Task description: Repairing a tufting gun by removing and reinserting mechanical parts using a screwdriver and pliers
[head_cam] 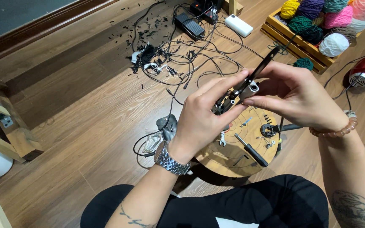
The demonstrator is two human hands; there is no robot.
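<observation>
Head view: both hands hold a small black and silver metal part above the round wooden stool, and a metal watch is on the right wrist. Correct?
Not quite. The head view shows the watch on the left wrist; the right wrist wears a bead bracelet. The rest holds: left hand, right hand, part, stool.

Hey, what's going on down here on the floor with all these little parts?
A person sits on the wooden floor and holds a small black and silver mechanical piece up in both hands, left hand below, right hand above. Under the hands is a round wooden board with a black-handled screwdriver, a small wrench and tiny screws. Tangled black cables lie further off, and a crate of yarn balls stands to the right.
</observation>
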